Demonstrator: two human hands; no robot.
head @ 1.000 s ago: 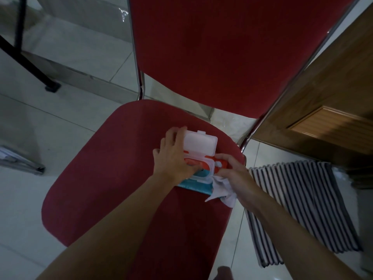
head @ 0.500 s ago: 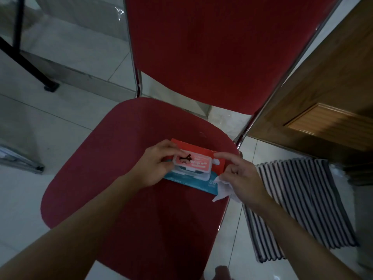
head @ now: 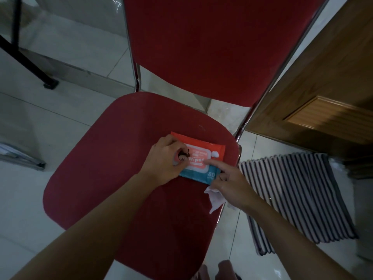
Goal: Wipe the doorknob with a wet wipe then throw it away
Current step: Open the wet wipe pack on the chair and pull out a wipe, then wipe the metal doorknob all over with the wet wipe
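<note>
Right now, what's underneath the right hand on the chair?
A white wipe sticks out below the right hand, gripped in its curled fingers while the forefinger presses the wipes pack on the red chair seat. How much wipe is bunched in the palm is hidden.
</note>
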